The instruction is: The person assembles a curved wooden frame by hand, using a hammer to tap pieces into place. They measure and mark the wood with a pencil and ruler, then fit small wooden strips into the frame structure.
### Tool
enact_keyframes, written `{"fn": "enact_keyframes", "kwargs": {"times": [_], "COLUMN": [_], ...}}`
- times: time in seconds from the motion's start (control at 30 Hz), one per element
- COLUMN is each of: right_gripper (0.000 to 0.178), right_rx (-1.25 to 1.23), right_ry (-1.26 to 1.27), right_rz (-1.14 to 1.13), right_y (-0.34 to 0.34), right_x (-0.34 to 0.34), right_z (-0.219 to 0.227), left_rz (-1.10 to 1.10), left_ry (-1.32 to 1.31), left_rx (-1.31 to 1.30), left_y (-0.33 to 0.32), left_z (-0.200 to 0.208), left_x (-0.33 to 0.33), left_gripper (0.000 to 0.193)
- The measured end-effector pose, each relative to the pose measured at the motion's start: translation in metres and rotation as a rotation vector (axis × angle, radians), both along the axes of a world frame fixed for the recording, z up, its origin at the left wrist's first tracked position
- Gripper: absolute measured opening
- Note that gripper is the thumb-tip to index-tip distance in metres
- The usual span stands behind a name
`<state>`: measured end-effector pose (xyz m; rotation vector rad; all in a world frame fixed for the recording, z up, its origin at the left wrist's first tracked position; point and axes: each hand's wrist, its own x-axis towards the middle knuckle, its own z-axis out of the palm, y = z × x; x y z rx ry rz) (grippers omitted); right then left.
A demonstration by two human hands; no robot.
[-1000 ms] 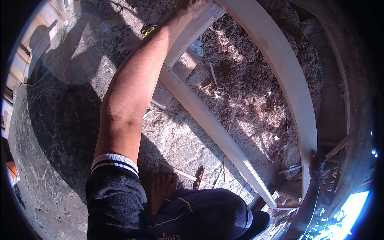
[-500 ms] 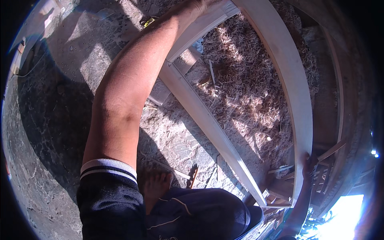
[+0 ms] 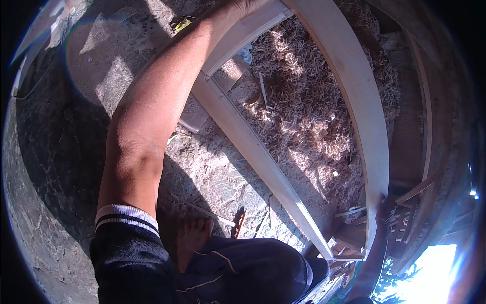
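Note:
A pale wooden frame (image 3: 372, 116) spans the view from top to lower right, made of long side rails joined by short end rails. At the upper edge my left hand (image 3: 249, 6) is closed on the frame's far end, its fingers partly cut off by the picture's edge. Down at the lower right my right hand (image 3: 386, 209) grips the outer side of the long rail near its close end; deep shadow hides some of its fingers. The grooved inner rail (image 3: 263, 157) runs slantwise between the two ends.
Curly wood shavings (image 3: 309, 106) heap on the ground beneath the frame. A flat board piece (image 3: 195, 119) lies on the rough concrete floor (image 3: 202, 157). My bare foot (image 3: 192, 235) is close by. Wooden pieces (image 3: 410, 213) stand at the right, beside bright daylight.
The frame, both arms and the surroundings all sit slightly further left and up in the picture. Both hands keep their places on the frame.

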<state>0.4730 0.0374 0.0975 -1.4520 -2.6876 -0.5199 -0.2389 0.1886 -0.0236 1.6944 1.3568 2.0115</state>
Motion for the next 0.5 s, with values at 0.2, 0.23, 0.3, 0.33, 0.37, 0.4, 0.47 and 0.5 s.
{"fn": "enact_keyframes", "kwargs": {"times": [0.2,0.23,0.3,0.33,0.37,0.4,0.47,0.5], "right_gripper": [0.052,0.052,0.055,0.054,0.053,0.052,0.052,0.052], "right_rx": [-0.021,-0.014,-0.019,-0.009,-0.015,-0.022,-0.031,-0.028], "right_ry": [0.097,0.125,0.192,0.219,0.232,0.217,0.232,0.208], "right_rz": [0.001,-0.028,-0.12,-0.101,-0.113,-0.146,-0.161,-0.185], "right_y": [-0.042,-0.047,-0.058,-0.063,-0.067,-0.073,-0.087,-0.093], "right_x": [-0.052,-0.063,-0.081,-0.087,-0.093,-0.096,-0.103,-0.106], "right_z": [-0.002,-0.001,0.0,0.002,0.003,0.004,0.007,0.009], "left_rz": [0.003,0.081,0.235,0.214,0.244,0.275,-0.064,-0.168], "left_ry": [-0.111,-0.127,-0.14,-0.016,0.232,0.473,0.983,1.109], "left_rx": [-0.12,-0.11,-0.082,-0.078,-0.117,-0.122,-0.418,-0.412], "left_y": [-0.036,-0.046,-0.074,-0.09,-0.103,-0.115,-0.133,-0.141], "left_z": [0.004,0.012,0.048,0.086,0.125,0.163,0.237,0.242], "left_x": [-0.005,0.006,0.029,0.029,0.034,0.039,0.035,0.043], "left_gripper": [0.052,0.052,0.052,0.053,0.055,0.058,0.064,0.07]}}
